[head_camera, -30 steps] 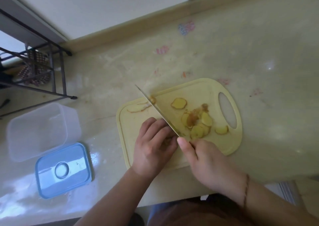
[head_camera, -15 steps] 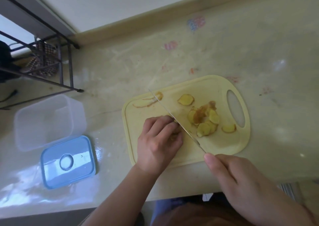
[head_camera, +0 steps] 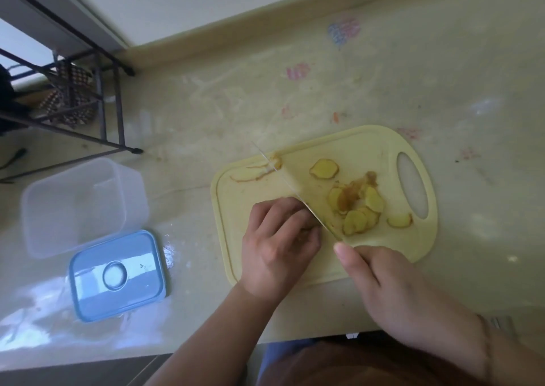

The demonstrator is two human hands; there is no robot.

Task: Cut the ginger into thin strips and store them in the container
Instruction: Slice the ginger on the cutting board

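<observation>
A pale yellow cutting board [head_camera: 383, 143] lies on the counter. Several ginger slices [head_camera: 358, 208] are heaped on its right half, one slice [head_camera: 323, 168] lies apart, and peel scraps [head_camera: 253, 174] sit at its far left corner. My left hand [head_camera: 280, 244] curls over a ginger piece on the board, mostly hiding it. My right hand [head_camera: 392, 285] grips the handle of a knife [head_camera: 292, 188], its blade running diagonally across the board right beside my left fingers. A clear plastic container [head_camera: 79, 202] stands open at the left.
The container's blue lid [head_camera: 118, 275] lies on the counter in front of it. A black wire rack [head_camera: 73, 96] stands at the far left against the wall. The counter's front edge runs just below my wrists.
My right hand has slid forward again with the knife, the blade moving along the ginger under my left fingers. My left hand stays in place on the ginger.
</observation>
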